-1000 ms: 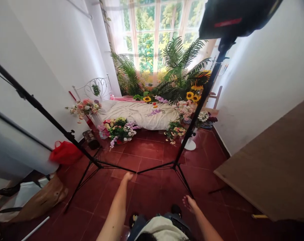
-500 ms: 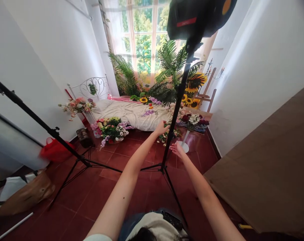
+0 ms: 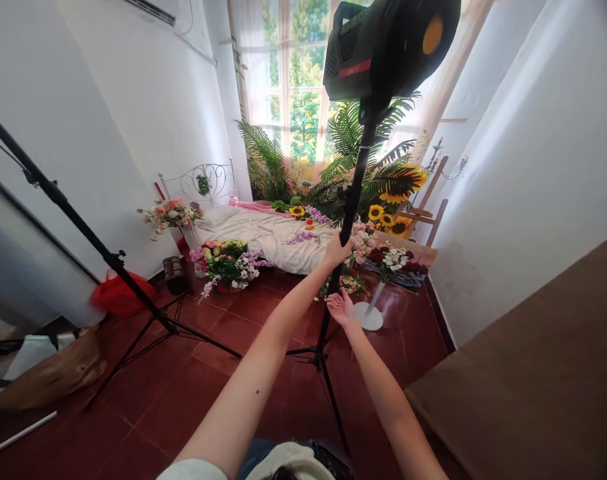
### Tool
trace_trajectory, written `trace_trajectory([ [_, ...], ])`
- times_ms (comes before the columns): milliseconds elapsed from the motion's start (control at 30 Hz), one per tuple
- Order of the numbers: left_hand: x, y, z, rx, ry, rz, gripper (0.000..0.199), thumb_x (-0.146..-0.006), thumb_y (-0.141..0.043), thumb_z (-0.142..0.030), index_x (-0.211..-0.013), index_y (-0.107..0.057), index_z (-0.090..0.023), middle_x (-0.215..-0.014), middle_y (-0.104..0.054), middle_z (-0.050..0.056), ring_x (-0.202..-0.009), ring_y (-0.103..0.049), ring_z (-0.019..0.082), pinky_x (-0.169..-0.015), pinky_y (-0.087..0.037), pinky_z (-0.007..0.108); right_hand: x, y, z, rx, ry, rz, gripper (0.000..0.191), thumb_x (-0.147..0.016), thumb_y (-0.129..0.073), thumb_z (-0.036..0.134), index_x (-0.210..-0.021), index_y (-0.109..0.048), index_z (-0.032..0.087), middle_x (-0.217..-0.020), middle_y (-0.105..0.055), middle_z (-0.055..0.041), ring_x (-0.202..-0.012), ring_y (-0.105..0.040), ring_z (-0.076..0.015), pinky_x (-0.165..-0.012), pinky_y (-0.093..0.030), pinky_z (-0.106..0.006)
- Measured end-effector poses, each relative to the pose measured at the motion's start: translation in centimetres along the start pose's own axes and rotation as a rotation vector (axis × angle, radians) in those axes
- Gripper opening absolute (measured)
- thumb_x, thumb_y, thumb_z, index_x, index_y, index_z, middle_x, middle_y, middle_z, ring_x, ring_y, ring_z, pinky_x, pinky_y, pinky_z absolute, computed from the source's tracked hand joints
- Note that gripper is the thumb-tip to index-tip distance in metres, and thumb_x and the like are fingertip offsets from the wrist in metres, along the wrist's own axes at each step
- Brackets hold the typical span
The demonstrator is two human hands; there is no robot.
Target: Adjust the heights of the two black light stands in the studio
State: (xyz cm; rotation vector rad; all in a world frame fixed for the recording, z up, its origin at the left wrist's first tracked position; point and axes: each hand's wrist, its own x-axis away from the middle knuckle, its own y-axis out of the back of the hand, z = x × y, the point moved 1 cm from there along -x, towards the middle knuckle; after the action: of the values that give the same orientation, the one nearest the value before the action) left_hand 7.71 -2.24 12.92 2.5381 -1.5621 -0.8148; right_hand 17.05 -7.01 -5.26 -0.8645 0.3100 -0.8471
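Note:
A black studio light [image 3: 368,57] sits on top of a black stand [image 3: 356,183] in front of me. My left hand [image 3: 338,252] is wrapped round the stand's pole, above my right hand. Lower down, my right hand [image 3: 340,308] is at the pole, palm up, with its fingers bent and partly apart; whether it touches the pole is hard to tell. The stand's tripod legs [image 3: 319,357] rest on the red tiled floor [image 3: 173,387].
Another black stand [image 3: 83,223] leans across the left side. Behind are a bed [image 3: 263,230], a flower basket [image 3: 228,263], palm leaves [image 3: 261,150] and a white round-based stand [image 3: 368,316]. A brown panel [image 3: 543,373] fills the right; a red bag [image 3: 121,295] lies left.
My left hand has closed round the pole. My right hand has moved left, up against or beside the pole. The view has shifted, and more of the studio light shows.

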Motion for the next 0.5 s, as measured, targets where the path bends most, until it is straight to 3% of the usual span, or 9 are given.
trace_trajectory([
  [300,-2.2,-0.9,1.3,0.056,-0.041,0.063,0.030,-0.083,-0.056,-0.038,-0.105,-0.053,-0.017,-0.087,-0.064,0.005,-0.083,-0.059,0.018,-0.083,-0.045,0.033,-1.3,0.5,-0.7,0.084,0.096,-0.020,0.048,-0.088,-0.050,0.048,-0.057,-0.022,0.023,-0.053,-0.024,0.0070,-0.045,-0.024,-0.0083,-0.042,-0.031,-0.019],
  [400,-2.8,-1.2,1.7,0.052,-0.074,0.051,0.028,-0.084,-0.053,-0.037,-0.102,-0.052,-0.016,-0.082,-0.062,0.005,-0.078,-0.058,0.017,-0.079,-0.046,0.031,-1.5,1.1,0.0,0.382,0.139,-0.155,0.044,-0.082,-0.057,0.041,-0.058,-0.025,0.023,-0.052,-0.024,0.0077,-0.046,-0.024,-0.0082,-0.043,-0.025,-0.020],
  [500,-2.3,-1.7,2.9,0.041,-0.095,0.042,0.026,-0.085,-0.051,-0.037,-0.100,-0.052,-0.015,-0.081,-0.062,0.005,-0.077,-0.058,0.016,-0.078,-0.046,0.031,-1.2,2.0,2.4,0.939,0.249,-0.277,0.030,-0.075,-0.061,0.024,-0.060,-0.035,0.022,-0.051,-0.030,0.0071,-0.048,-0.026,-0.0090,-0.048,-0.021,-0.022],
])
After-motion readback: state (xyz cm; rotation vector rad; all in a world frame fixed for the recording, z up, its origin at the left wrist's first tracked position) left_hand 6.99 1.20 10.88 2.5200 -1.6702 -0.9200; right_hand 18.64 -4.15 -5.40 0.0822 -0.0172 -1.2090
